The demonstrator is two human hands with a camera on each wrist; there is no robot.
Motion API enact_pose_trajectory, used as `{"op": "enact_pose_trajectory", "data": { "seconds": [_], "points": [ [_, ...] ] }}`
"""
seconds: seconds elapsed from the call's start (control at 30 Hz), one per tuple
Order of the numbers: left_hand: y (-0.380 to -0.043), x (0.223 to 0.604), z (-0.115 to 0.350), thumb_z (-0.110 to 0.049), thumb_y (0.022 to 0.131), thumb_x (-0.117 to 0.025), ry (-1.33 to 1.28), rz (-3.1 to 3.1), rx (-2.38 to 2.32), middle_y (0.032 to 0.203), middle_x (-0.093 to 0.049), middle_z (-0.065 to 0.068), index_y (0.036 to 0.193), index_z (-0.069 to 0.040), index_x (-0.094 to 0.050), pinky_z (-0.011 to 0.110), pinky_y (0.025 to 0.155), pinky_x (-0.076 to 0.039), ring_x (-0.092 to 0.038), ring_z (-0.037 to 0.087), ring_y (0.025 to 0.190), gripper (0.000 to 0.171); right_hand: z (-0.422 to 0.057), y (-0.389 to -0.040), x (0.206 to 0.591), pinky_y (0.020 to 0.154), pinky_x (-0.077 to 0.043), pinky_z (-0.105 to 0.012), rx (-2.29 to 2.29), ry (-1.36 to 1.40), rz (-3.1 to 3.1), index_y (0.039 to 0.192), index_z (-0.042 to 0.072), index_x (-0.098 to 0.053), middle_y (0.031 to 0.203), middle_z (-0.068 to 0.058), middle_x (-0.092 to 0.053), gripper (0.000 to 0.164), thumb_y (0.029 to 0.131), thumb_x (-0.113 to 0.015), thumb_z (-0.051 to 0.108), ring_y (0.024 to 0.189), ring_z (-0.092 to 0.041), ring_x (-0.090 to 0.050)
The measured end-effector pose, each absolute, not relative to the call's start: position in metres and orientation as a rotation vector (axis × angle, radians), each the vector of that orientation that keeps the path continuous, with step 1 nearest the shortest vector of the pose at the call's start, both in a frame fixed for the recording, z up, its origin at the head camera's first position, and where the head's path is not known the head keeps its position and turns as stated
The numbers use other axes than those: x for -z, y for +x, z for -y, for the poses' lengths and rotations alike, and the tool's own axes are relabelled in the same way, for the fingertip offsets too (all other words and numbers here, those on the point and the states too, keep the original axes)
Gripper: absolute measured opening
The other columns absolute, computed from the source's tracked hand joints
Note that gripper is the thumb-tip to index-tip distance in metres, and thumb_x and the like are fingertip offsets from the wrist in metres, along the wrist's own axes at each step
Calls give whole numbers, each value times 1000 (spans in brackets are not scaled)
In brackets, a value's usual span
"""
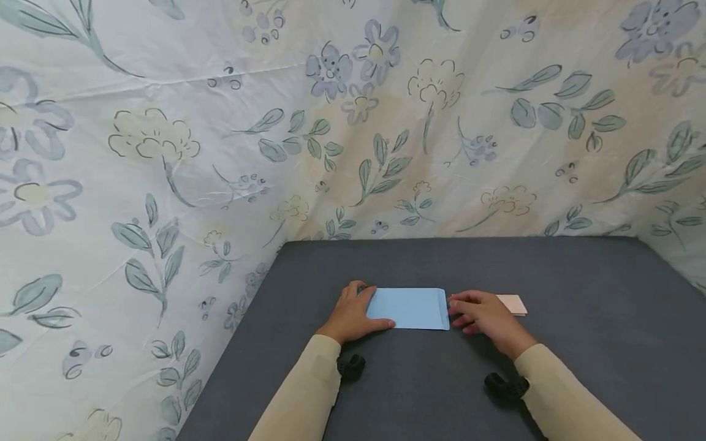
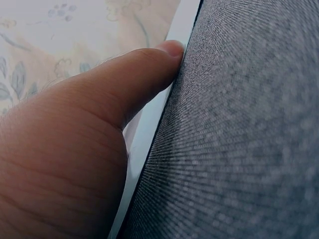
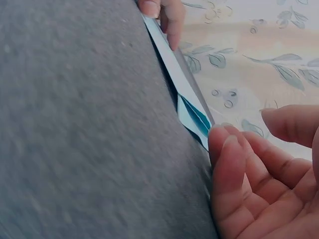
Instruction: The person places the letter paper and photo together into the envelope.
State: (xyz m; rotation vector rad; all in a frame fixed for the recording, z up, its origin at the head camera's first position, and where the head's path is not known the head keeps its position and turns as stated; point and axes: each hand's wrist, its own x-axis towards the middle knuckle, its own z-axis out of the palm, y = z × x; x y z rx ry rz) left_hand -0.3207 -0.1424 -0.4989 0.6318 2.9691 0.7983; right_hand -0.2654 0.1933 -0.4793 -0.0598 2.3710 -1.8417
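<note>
A light blue envelope (image 1: 410, 308) lies flat on the dark grey table, its flap end on the right. My left hand (image 1: 353, 313) rests on its left end, thumb stretched along the near edge and fingers by the far corner. At the flap end is my right hand (image 1: 485, 315), fingers loosely bent, fingertips at the edge of the flap (image 3: 188, 119). In the right wrist view its thumb stands well apart from the fingers, and the envelope's mouth gapes slightly. Partly hidden behind the right hand lies a pale peach piece of paper (image 1: 513, 304).
The grey table (image 1: 595, 355) reaches back to a floral cloth (image 1: 380, 122) hanging behind it and down the left side. A black wrist mount (image 1: 351, 366) sits at the left wrist, another black mount (image 1: 505, 387) at the right.
</note>
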Motion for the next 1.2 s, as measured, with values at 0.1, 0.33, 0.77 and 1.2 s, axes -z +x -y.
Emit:
{"op": "enact_pose_trajectory", "data": {
  "seconds": [0.1, 0.33, 0.77, 1.2],
  "points": [
    [-322, 500, 143, -76, 86, -80, 636, -2974, -799, 162, -37, 9, 167, -15, -48, 56, 115, -40, -35, 30, 148, 106, -199, -266, 478, 78, -60, -38, 1841, -36, -2383, 142, -6, -65, 123, -16, -73, 45, 112, -68, 27, 99, -29, -72],
    [-322, 500, 143, -77, 86, -80, 639, -2973, -793, 162, -37, 9, 166, -16, -49, 56, 116, -40, -35, 31, 149, 105, -216, -267, 475, 80, -60, -36, 1853, -13, -2381, 145, -7, -61, 125, -17, -73, 52, 112, -67, 33, 102, -27, -72],
    [-321, 502, 142, -76, 86, -80, 645, -2967, -801, 162, -37, 10, 166, -15, -49, 56, 115, -40, -35, 31, 149, 105, -261, -271, 478, 81, -59, -29, 1884, 136, -2510, 151, -8, -55, 124, -13, -74, 62, 114, -61, 42, 98, -15, -72],
    [-322, 501, 143, -76, 87, -80, 649, -2973, -794, 162, -36, 10, 167, -16, -48, 56, 115, -40, -35, 31, 148, 105, -285, -273, 478, 78, -61, -28, 1936, 345, -2527, 153, -11, -52, 124, -17, -69, 58, 117, -55, 34, 93, -8, -71]
  ]
}}
